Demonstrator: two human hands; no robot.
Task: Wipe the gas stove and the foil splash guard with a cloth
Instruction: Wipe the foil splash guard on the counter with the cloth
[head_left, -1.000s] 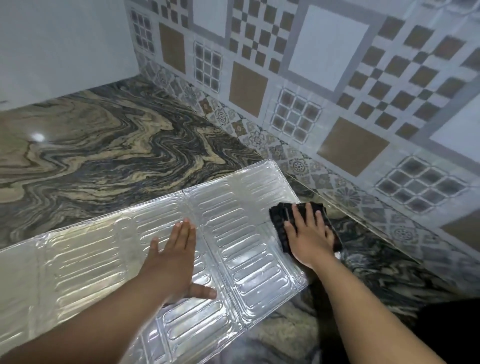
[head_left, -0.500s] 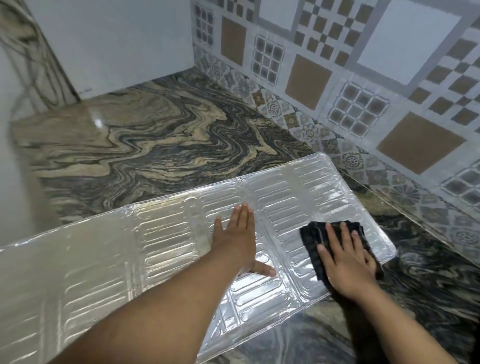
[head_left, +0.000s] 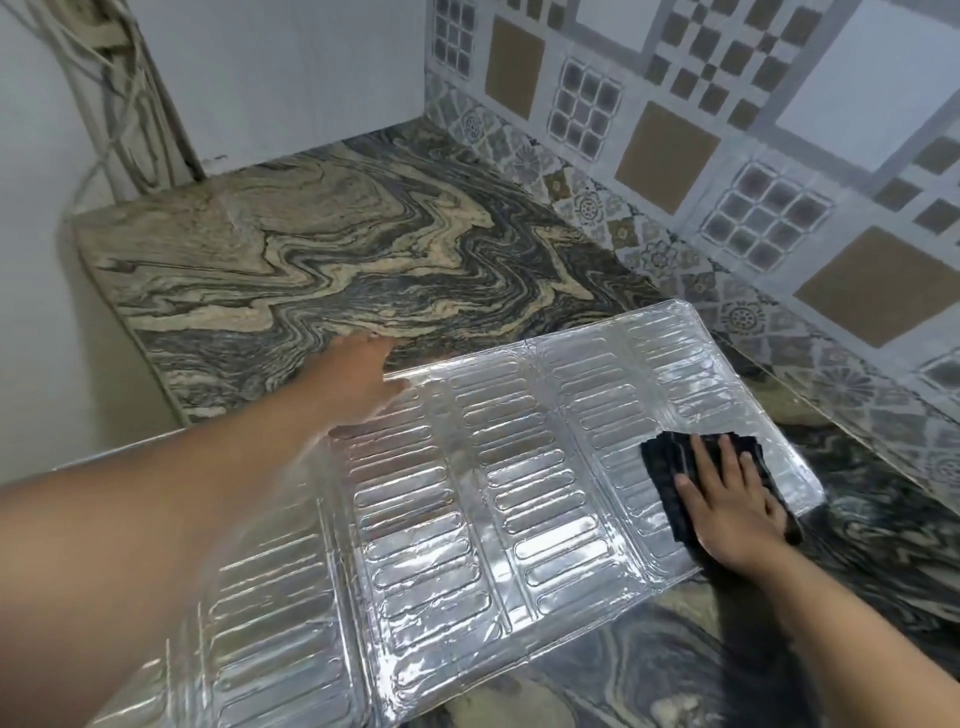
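Our blurred left hand (head_left: 358, 379) lies open at ten o'clock; our right hand (head_left: 727, 499) presses flat, half hiding the cloth (head_left: 670, 467) on the foil guard (head_left: 493, 493) across the marbled counter (head_left: 337, 260).

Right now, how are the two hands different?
The right hand lies flat on the black cloth, pressing it on the foil splash guard; the left hand holds nothing. The left hand reaches to the guard's far edge by the countertop; the right hand is at its right end. Both are bare, palm down.

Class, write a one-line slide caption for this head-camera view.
Right hand presses a dark cloth on the flat foil splash guard; left hand at its far edge.
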